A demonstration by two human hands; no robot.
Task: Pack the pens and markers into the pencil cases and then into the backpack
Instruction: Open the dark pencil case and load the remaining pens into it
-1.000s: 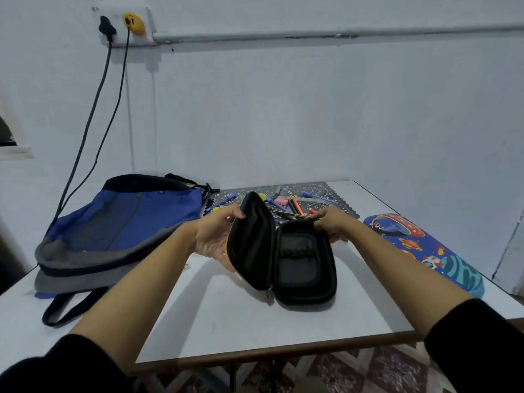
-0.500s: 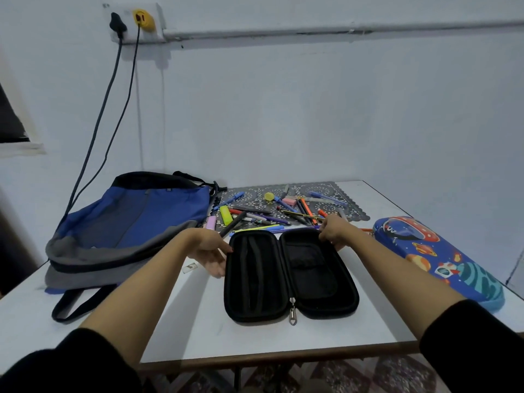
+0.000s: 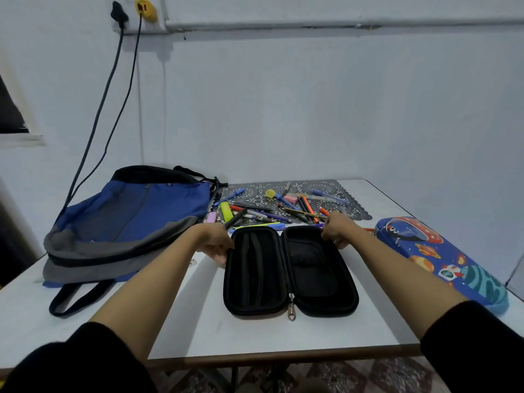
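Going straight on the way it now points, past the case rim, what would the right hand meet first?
Most likely the loose pens on the patterned mat, just beyond the right hand; depth is unclear.

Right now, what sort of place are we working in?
Likely a plain room at home or a study corner: a white table against bare painted walls, a wall socket with two cables plugged in, and school gear: a blue backpack, loose pens and markers, a black pencil case and a space-print case.

a plain room in a home: bare painted wall point(image 3: 283, 109), wall socket point(image 3: 133, 12) far left with trailing cables point(image 3: 99, 114), white table point(image 3: 255, 336), patterned floor tiles point(image 3: 340, 375) near.
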